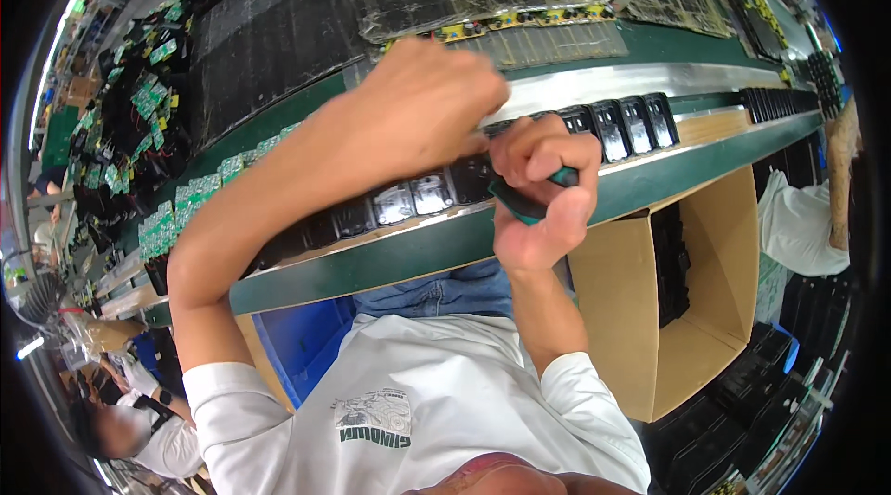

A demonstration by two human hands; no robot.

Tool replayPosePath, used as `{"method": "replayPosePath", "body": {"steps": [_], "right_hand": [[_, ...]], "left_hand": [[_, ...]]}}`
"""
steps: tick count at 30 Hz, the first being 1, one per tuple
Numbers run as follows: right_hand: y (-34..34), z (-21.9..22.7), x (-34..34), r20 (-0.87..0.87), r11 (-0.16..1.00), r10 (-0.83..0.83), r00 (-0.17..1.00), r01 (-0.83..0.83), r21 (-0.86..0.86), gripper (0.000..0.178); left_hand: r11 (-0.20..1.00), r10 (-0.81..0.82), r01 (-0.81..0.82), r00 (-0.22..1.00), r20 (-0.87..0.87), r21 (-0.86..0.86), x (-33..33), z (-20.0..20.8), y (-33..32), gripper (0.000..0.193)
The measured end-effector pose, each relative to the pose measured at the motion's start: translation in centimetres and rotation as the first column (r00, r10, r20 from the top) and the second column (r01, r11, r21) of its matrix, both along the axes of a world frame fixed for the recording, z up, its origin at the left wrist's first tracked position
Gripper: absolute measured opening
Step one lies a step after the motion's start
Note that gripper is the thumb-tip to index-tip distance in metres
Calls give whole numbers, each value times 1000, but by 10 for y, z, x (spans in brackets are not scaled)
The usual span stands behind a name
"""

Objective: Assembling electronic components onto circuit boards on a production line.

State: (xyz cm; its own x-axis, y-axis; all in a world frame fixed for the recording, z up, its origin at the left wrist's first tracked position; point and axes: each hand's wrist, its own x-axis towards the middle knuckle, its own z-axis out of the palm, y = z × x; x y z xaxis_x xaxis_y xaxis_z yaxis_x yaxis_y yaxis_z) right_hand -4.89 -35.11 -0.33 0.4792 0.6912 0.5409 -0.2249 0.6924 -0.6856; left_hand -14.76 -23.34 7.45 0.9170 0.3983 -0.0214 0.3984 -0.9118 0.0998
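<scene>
My right hand (549, 193) is wrapped round green-handled pliers (518, 202). Their jaws are hidden, so which kind of pliers I cannot tell. Just left of it and farther off, my left hand (432, 91) is closed, its fingers curled and smeared by motion at the tips. Whatever it may hold is out of sight. Beneath both hands, a row of shiny black plastic casings (432, 194) runs along the bench edge, continuing to the right. Behind my left forearm stands a row of green circuit boards (200, 198).
The green bench edge (390, 263) lies between me and the casings. Below it are an open cardboard box (617, 309) with black parts and a blue bin (302, 337). Black trays (269, 40) and a heap of circuit boards (148, 96) lie beyond. Another person (139, 421) is at lower left.
</scene>
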Motion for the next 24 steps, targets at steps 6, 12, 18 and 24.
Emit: {"method": "replayPosePath", "body": {"steps": [6, 12, 18, 24], "right_hand": [[2, 3, 7, 20, 999, 46, 999, -45, -27, 40], [-6, 9, 12, 8, 999, 48, 999, -48, 21, 37], [-25, 26, 28, 27, 996, 83, 996, -83, 12, 30], [-41, 26, 45, -27, 996, 67, 997, -69, -60, 31]], "left_hand": [[953, -38, -7, 989, -142, -302, 31, -9, 60, 33], [988, 142, -133, 983, 118, -81, 83, 1, 102, 33], [881, 180, -390, 801, 571, 269, 172, -73, 195, 35], [812, 59, -388, 798, 599, 437, 223, -92, 226, 39]]}}
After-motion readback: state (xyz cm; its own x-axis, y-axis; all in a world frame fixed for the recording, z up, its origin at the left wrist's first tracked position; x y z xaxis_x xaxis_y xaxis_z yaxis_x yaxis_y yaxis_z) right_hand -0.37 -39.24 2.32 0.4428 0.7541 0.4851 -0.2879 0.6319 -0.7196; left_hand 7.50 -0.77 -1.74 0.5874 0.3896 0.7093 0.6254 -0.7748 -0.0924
